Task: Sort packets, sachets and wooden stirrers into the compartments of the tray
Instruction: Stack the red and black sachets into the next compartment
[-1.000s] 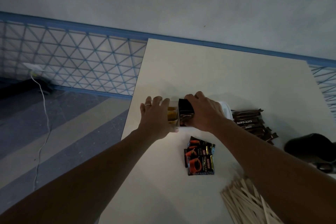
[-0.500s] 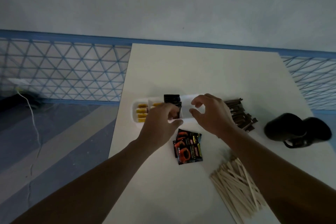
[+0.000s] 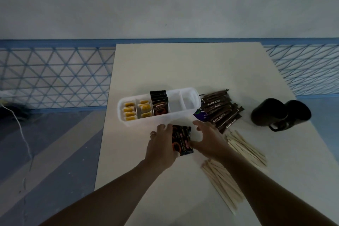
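Both forearms reach forward over the white table (image 3: 183, 68), past the loose wooden stirrers (image 3: 220, 183) lying by the right wrist. The left hand (image 3: 161, 145) lies fingers forward over the left part of a small pile of black packets (image 3: 182, 141), though I cannot tell whether it grips them, while the right hand (image 3: 211, 143) is spread wide with its thumb at the pile's right edge. Beyond them the tray (image 3: 165, 118) holds yellow packets (image 3: 130, 112) in its left compartments and more black ones in the middle, with brown sachets (image 3: 222, 110) just beside its right end.

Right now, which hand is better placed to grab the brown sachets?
Right, probably: the right hand is open close to the sachets; the left hand is across the black packets.
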Tool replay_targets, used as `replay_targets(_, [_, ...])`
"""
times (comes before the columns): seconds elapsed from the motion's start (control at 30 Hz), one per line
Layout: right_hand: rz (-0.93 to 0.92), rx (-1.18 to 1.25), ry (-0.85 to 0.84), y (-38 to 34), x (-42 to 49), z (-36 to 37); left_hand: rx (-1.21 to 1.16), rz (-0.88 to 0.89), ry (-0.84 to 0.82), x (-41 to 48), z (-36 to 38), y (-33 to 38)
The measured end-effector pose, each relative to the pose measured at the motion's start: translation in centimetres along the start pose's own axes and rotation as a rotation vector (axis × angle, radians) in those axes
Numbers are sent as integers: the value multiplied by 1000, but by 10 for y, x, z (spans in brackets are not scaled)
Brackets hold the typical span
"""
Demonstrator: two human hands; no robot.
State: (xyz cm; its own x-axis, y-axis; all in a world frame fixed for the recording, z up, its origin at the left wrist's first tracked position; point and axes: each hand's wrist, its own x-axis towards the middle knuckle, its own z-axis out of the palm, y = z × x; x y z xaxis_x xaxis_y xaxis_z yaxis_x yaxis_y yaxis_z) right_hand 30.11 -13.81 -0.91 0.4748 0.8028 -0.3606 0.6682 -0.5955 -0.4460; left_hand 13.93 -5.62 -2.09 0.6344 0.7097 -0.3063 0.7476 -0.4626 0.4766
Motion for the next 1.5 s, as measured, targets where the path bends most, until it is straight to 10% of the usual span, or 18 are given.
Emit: replay_targets(1.5, [-59,15,-92,-17,11,20,27,28,-110,14,2,15])
